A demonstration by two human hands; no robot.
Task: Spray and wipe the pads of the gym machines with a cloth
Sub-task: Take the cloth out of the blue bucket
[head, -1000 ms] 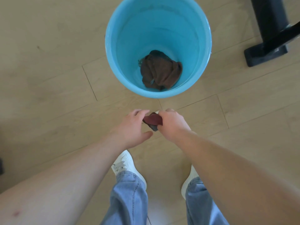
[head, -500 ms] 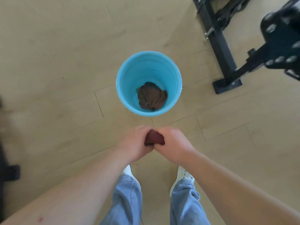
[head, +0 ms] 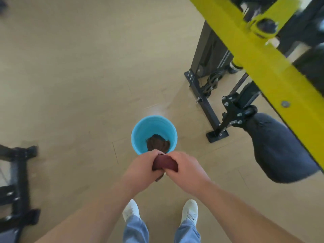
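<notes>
- Dark red cloth (head: 165,163) bunched up between the two hands, in front of the body, in line with the near rim of the bucket.
- Left hand (head: 142,170) curled round the cloth's left end, fingers wrapped over the top, a dark tail of fabric hanging out under the palm.
- Right hand (head: 185,171) curled round the right end, back of the hand up, close to the left hand.
- Light blue bucket (head: 140,134) upright on the floor just beyond the hands, with a brown cloth (head: 157,143) crumpled at its bottom.
- Black seat pad (head: 280,151) off to the right on a bolted black bracket, well apart from both hands and the red cloth.
- Yellow beam (head: 263,67) slanting across the upper right, passing over the pad.
- Black machine frame (head: 203,102) with cable and pulleys behind the beam, its foot on the floor to the right of the bucket.
- Blurred black machine base (head: 19,172) at the left edge.
- White shoes (head: 130,210) and blue jeans (head: 135,230) at the bottom, between the forearms.
- Pale wood-look floor (head: 70,85) under everything.
</notes>
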